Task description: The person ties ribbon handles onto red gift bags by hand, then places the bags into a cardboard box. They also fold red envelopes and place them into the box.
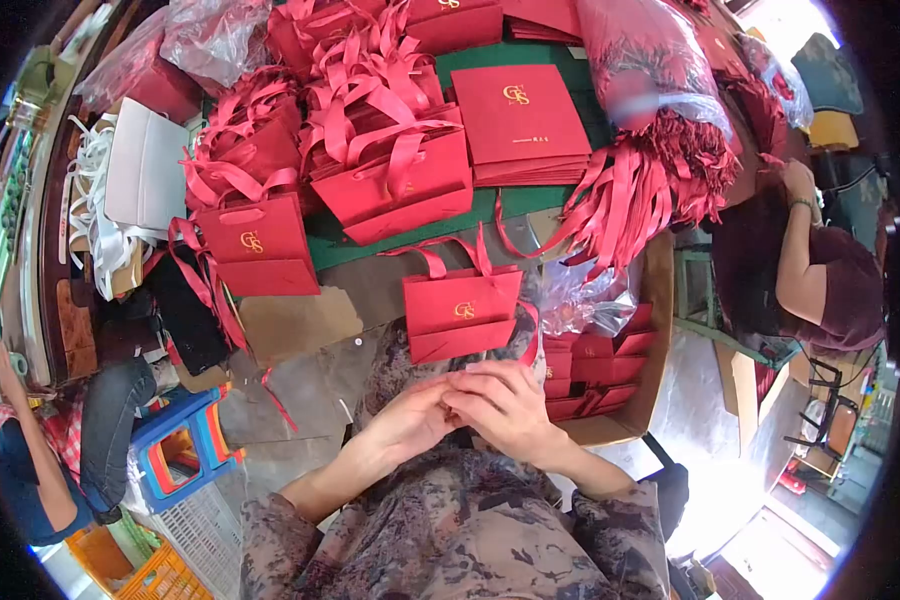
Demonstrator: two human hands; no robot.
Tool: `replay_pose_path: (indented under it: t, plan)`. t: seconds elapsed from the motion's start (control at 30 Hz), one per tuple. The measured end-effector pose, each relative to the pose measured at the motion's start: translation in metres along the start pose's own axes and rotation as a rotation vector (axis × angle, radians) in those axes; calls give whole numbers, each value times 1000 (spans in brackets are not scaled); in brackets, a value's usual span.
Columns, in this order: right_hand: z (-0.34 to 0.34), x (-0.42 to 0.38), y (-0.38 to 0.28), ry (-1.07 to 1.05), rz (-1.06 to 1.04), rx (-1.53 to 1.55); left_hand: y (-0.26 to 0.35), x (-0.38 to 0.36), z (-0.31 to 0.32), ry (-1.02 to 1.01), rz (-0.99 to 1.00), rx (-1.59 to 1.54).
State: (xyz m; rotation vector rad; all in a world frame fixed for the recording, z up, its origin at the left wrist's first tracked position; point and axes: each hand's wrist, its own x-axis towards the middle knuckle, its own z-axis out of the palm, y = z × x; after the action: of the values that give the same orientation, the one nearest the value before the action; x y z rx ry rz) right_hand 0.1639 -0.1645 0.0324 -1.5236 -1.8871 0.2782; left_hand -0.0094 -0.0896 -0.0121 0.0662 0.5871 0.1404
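My left hand [410, 425] and my right hand [505, 405] meet at the fingertips above my lap, fingers curled and pressed together. Whatever lies between them is hidden. Just beyond my fingers, a small red paper bag [460, 315] with gold lettering rests over my lap, its ribbon handle loop standing up at the top. A loose red ribbon [532, 330] runs down the bag's right side toward my right hand, and its lower end is hidden.
Red bags with ribbon handles [390, 180] and a stack of flat red bags [520, 120] cover the green table. A ribbon bundle [630, 190] hangs over its edge. At right stands a cardboard box [655, 340] of red bags. People sit on both sides; a blue stool [175, 450] is at left.
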Motion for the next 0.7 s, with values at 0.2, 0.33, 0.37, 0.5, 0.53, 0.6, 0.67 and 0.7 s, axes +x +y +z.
replay_pose_path:
  t: [0.2,0.33,0.37,0.5,0.53,0.6,0.67,0.7]
  plan:
    - [8,3,7,149,298,295,24,-9,28,255,380,922]
    - [18,20,17,208,659,383,61,11,44,579,1109,1851]
    - [25,24,19,279,734,405,67,18,48,601,1198,1921]
    - [48,34,33,285,833,593,79,34,42,591,1151,2053]
    - [53,36,37,299,813,569,81,35,40,596,1122,2101]
    - [57,40,40,300,837,574,82,36,38,598,1081,2153]
    - [60,43,42,299,858,580,82,36,35,575,1159,2178]
    - [59,44,42,293,876,591,82,36,33,575,1151,2180]
